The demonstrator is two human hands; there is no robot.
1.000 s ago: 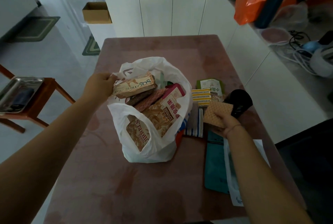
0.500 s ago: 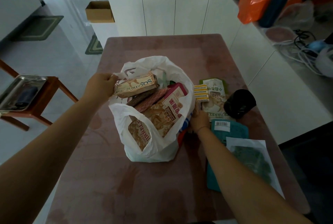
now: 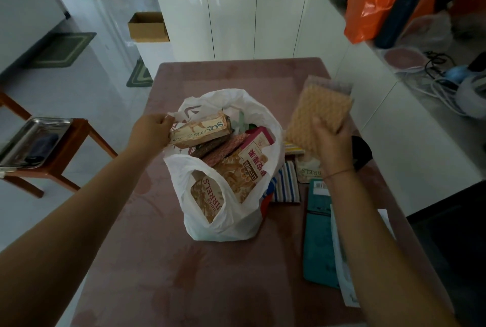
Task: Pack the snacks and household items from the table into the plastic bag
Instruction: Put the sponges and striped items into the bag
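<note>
Here the left hand (image 3: 151, 133) pinches the rim of the white bag (image 3: 223, 219) at its far left side, fingers closed on the plastic, just beside a tan box (image 3: 200, 131) that pokes out of the opening. The right hand (image 3: 332, 142) is raised above the table (image 3: 157, 261), to the right of the bag, gripping a waffle-patterned sponge (image 3: 319, 113) from below; the sponge stands tilted and clear of everything else. The bag sits upright at mid-table, its mouth open and packed with snack boxes, among them a pink carton (image 3: 253, 158). Just right of the bag lie a striped cloth (image 3: 286, 186), a pouch (image 3: 309, 170) and a yellow-striped pack (image 3: 293, 148), partly hidden by the right wrist. Nearer the person, a teal packet (image 3: 317, 242) lies flat under the right forearm, with a white sleeve (image 3: 342, 269) overlapping its right edge.
</note>
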